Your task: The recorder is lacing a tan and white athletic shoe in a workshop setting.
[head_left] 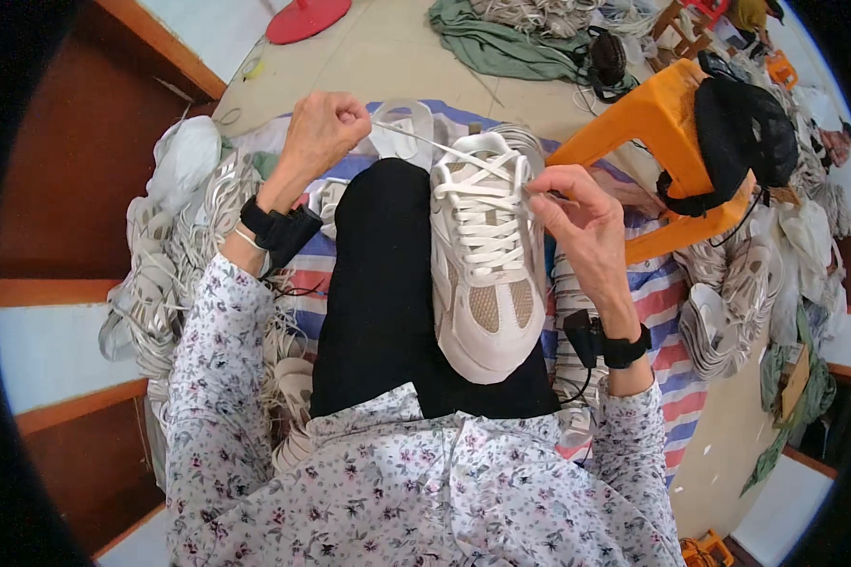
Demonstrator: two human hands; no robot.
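Note:
A white and beige sneaker (491,317) rests on my black-clad right leg, its toe toward me. Its white laces (487,227) cross over the tongue. My left hand (323,132) is raised beyond the left knee, closed in a pinch on a shoelace (411,135) that runs taut from the upper eyelets. At the sneaker's right edge, by the top eyelets, my right hand (581,213) has thumb and forefinger brought together. What lies between those fingertips is too small to make out.
An orange plastic stool (652,118) stands at the right with a black cap (752,132) on it. Stacked shoe parts (151,255) lie at left, more (728,312) at right. Under my legs is a striped sheet (662,312). A green cloth (492,52) lies farther off.

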